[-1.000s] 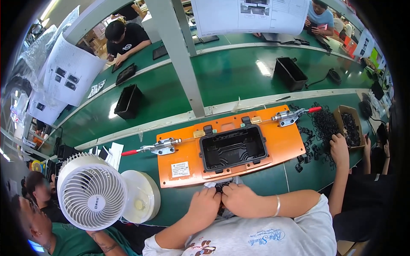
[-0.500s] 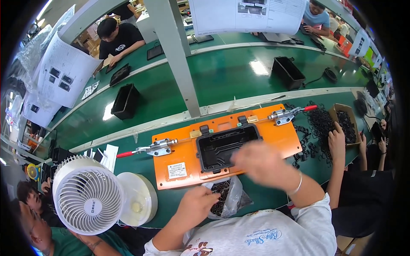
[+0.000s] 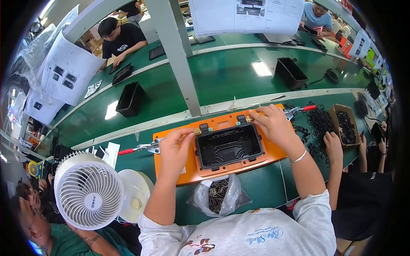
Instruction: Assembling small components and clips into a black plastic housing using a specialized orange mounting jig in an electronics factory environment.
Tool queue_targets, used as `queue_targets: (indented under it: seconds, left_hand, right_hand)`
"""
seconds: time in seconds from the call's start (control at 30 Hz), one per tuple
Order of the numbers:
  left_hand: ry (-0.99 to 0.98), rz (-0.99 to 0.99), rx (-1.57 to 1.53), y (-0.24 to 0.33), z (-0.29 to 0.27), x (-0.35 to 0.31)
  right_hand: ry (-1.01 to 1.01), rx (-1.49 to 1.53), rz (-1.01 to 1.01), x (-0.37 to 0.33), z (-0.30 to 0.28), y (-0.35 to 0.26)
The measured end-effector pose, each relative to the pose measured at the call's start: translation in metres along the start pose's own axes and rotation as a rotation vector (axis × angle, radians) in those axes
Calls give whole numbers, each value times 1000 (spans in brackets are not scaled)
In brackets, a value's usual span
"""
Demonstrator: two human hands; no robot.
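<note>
A black plastic box (image 3: 230, 149) with an open top sits in an orange fixture plate (image 3: 273, 153). My left hand (image 3: 175, 147) is closed in a pinch at the small brass block (image 3: 197, 131) by the box's far left corner. At the far right corner, my right hand (image 3: 275, 126) has its thumb and fingertips together at the other brass block (image 3: 250, 119). Anything between either hand's fingertips is too small to make out. Nearer to me lies an open clear plastic bag (image 3: 232, 198) filled with small metal pins (image 3: 218, 196).
Red-handled toggle clamps (image 3: 147, 146) flank the plate. A white fan (image 3: 92, 200) stands left. Black clips (image 3: 320, 123) and a cardboard box (image 3: 333, 113) lie right, near a co-worker's hand (image 3: 333, 147). Black boxes (image 3: 130, 100) sit on the green belt beyond a grey post (image 3: 177, 64).
My left hand has left the pin bag and moved up to the left brass block. My right hand has moved from over the box's near right corner to the right brass block.
</note>
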State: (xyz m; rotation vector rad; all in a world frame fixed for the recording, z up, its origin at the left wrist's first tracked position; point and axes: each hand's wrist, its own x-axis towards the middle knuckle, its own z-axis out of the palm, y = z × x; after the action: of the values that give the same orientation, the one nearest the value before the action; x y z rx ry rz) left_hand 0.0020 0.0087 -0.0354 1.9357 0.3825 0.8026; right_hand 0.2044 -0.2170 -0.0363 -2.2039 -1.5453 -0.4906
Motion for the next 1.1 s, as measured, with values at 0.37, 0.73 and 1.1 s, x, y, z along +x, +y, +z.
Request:
queue_targets:
  seconds: [0.37, 0.73, 1.1]
  left_hand:
    - [-62, 334, 722, -20, 7, -3]
    - [-348, 350, 861, 13, 82, 27]
    - [-442, 324, 664, 1, 90, 39]
  right_hand:
    - [231, 138, 194, -40, -38, 18]
    - [1000, 1833, 1270, -80, -13, 154]
    - [826, 1191, 607, 16, -42, 110]
